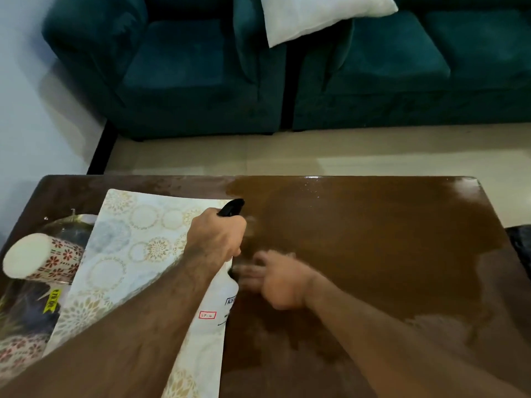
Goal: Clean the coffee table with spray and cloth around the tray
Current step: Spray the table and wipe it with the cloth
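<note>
My left hand grips the neck of a white spray bottle, whose black nozzle points to the far right over the brown coffee table. My right hand is blurred by motion just right of the bottle. Its fingers stretch left toward the bottle, low over the tabletop, and I see nothing in it. A white cloth with gold circle patterns lies spread on the table's left half, under my left arm. A glossy tray sits at the far left, partly covered by the cloth.
A patterned cup lies on its side on the tray. A second patterned piece shows at the lower left. Wet droplets shine near the table's far edge. A teal sofa with a white pillow stands beyond a strip of floor.
</note>
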